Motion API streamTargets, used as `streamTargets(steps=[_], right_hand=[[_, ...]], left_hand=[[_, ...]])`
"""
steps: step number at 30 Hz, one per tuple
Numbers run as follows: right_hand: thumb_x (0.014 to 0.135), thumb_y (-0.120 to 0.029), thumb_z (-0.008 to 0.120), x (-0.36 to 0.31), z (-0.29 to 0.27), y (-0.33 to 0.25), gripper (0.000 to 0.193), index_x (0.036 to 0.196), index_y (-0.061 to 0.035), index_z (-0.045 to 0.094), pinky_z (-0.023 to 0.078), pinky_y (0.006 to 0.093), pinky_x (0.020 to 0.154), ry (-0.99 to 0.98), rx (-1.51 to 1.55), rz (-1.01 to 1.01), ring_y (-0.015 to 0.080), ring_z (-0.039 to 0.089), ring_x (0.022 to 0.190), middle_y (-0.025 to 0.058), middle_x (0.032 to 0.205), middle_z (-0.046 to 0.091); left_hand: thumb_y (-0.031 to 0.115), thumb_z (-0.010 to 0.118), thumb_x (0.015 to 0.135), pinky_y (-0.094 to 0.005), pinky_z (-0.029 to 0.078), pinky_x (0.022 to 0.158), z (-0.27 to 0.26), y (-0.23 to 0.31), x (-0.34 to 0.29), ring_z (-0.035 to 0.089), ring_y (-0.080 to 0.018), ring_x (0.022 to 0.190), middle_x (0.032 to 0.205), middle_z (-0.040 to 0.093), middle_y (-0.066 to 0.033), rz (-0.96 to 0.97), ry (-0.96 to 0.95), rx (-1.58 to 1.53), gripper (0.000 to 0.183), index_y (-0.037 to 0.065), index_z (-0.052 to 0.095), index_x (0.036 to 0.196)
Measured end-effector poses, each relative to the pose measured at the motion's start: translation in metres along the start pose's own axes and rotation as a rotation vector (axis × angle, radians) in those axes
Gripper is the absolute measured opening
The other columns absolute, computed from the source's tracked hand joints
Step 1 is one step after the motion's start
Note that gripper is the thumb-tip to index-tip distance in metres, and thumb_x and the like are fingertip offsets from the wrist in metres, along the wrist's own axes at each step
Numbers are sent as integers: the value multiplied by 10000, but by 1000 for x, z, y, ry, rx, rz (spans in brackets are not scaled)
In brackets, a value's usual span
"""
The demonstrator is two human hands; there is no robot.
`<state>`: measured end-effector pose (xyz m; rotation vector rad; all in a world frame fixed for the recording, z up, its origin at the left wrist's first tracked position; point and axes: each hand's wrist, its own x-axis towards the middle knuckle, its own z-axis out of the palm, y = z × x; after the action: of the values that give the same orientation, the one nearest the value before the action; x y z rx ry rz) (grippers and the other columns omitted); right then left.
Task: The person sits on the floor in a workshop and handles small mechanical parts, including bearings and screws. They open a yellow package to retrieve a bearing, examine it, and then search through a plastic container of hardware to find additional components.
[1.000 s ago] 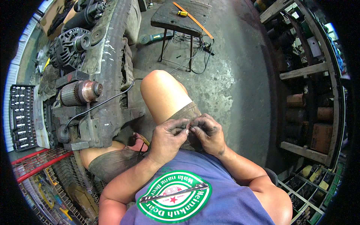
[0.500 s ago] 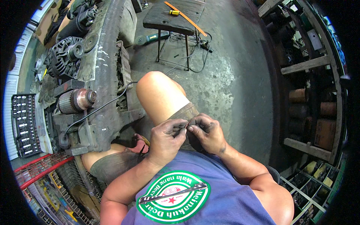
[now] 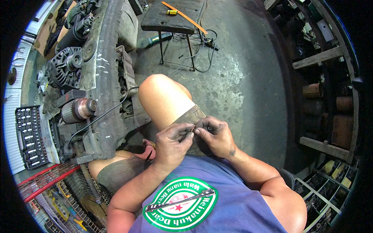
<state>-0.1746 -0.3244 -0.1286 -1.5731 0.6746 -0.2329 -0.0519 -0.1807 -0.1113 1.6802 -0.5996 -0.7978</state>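
Note:
In front of my shirt, over the hem of my shorts, my left hand (image 3: 171,143) and my right hand (image 3: 215,136) meet at the fingertips. Both are closed, thumbs pinched against blackened fingers. Between them is a tiny brownish piece, mostly hidden and too small to name. A small ring-like shape shows at the right hand's fingers; I cannot tell what it is. Left of my knee, a copper-wound motor armature (image 3: 79,110) lies on the workbench (image 3: 107,83), some distance from both hands.
An alternator (image 3: 67,65) and a socket set (image 3: 33,138) are at left. Ahead, a stool (image 3: 171,24) carries an orange strip (image 3: 188,19) and a yellow-handled tool (image 3: 171,13). A power tool (image 3: 155,40) and cables lie below. Wooden shelving (image 3: 318,57) lines the right.
My hands stay pinched together with only slight finger movement. The surroundings have shifted a little in the picture as my head turned.

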Motion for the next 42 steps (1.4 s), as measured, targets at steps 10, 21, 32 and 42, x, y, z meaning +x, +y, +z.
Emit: streamTargets(steps=[10,21,32,42], right_hand=[[935,-71,750,-3,5,-8,122,1019,13,779,574,350,818,72,-53,-48,222,726,916,130,1000,751],[942,-88,755,-3,4,-9,138,1031,12,786,576,353,814,50,-102,-6,216,728,911,127,971,762],[1065,-240,688,-4,-8,-15,293,1124,47,710,483,248,564,-166,282,321,76,591,657,14,776,666],[1083,-259,670,-4,-6,-10,312,1098,50,711,449,254,541,-149,168,273,67,542,632,-12,749,628]], left_hand=[[-52,775,896,-331,627,853,0,-2,2,781,-229,975,1082,787,-161,192,51,129,212,-32,775,1107],[-42,787,914,-325,633,878,-6,1,4,774,-189,995,1117,794,-146,24,-24,-1,222,-23,761,1133],[-91,784,898,-325,618,967,-13,1,5,733,-185,1101,1205,754,-126,99,-132,34,242,-12,755,1124],[-99,796,883,-321,629,974,-13,3,4,732,-191,1121,1235,742,-131,37,-132,-30,261,-15,754,1126]])
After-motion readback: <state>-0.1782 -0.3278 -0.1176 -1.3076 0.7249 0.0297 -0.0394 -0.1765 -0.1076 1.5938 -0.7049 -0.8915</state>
